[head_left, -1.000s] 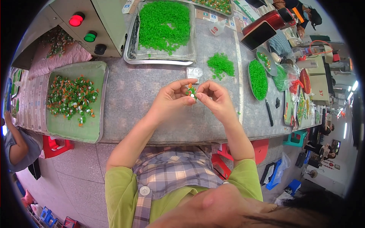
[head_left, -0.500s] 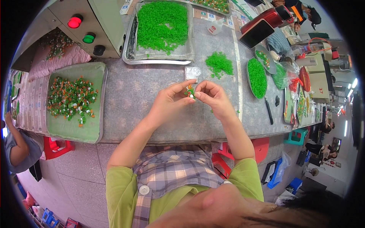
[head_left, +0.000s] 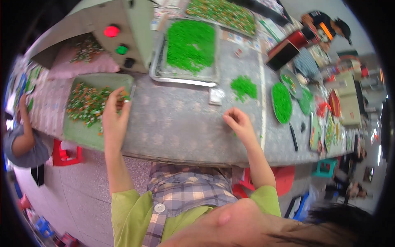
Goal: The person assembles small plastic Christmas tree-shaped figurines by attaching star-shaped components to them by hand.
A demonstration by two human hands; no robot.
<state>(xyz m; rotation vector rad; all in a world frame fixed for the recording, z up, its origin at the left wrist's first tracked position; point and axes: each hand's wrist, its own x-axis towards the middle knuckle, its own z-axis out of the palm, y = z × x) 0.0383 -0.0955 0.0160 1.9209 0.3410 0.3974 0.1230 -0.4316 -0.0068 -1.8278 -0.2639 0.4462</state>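
My left hand (head_left: pixel 116 117) is over the right side of a shallow green tray (head_left: pixel 82 138). Its thumb and fingers are closed around a small green, orange and white plastic piece (head_left: pixel 124 98), partly hidden and blurred. Many similar small pieces (head_left: pixel 88 105) lie heaped in that tray. Above the grey tabletop, my right hand (head_left: pixel 240 123) is pinched, fingertips together; whether anything sits between them cannot be made out. A small white square box (head_left: pixel 216 96) lies beyond it, near a loose pile of bright green bits (head_left: pixel 244 87).
A metal tray (head_left: pixel 181 80) of green bits stands at the back, another filled tray (head_left: pixel 222 16) behind it. On the left is a machine (head_left: pixel 138 37) with lit buttons. An oval dish (head_left: pixel 282 119), a black pen-like tool (head_left: pixel 293 137) and a phone (head_left: pixel 284 55) lie right. Other people (head_left: pixel 26 144) sit nearby.
My hands have come apart. The left, with the small piece, has moved left over the green tray; the right has drawn slightly right and nearer me. The view has shifted.
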